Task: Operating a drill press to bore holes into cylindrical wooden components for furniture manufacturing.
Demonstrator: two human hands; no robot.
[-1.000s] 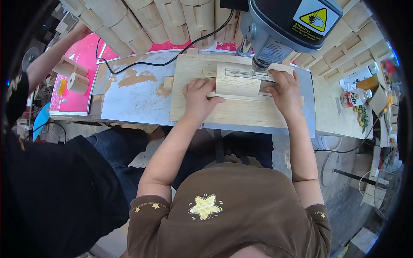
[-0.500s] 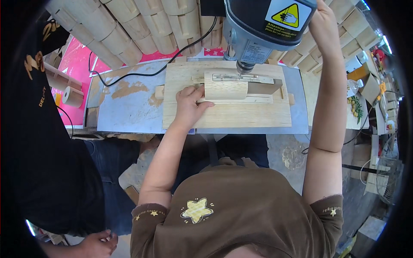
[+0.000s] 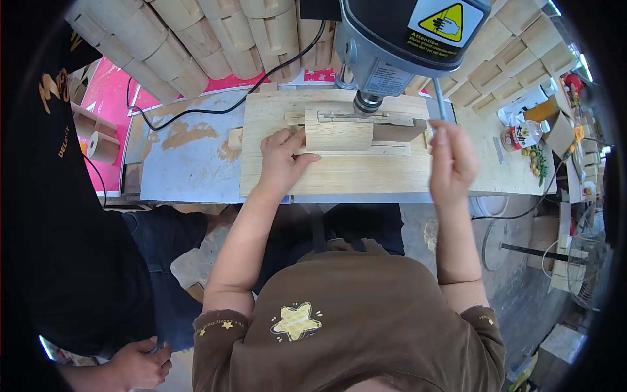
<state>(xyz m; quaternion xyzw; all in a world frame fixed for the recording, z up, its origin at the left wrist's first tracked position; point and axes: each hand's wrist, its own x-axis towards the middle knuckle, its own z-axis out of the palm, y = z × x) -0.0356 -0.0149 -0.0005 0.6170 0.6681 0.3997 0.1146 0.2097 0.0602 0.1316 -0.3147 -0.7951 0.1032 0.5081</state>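
Observation:
A pale wooden block [image 3: 336, 136] with a curved face sits in a jig on a wooden board [image 3: 353, 179]. My left hand [image 3: 282, 157] presses against the block's left end, its fingers partly hidden behind that end. Above the block hangs a drill press [image 3: 385, 49], its chuck [image 3: 367, 102] right over the metal strip [image 3: 362, 117] along the block's top edge. From the machine's right side a feed lever [image 3: 439, 98] slants down. My right hand [image 3: 454, 160] is closed around the lever's lower end, to the right of the jig.
Stacks of similar wooden blocks [image 3: 222, 39] line the back. A black cable [image 3: 215, 111] crosses the blue-grey bench top [image 3: 189, 163]. On the right stands a plastic bottle [image 3: 522, 134]. A co-worker in a black shirt [image 3: 85, 242] stands at the left.
My right hand has come down from beside the machine's head to the jig's right, bringing the lever down. The chuck sits slightly lower relative to the machine. My left hand keeps its place on the block.

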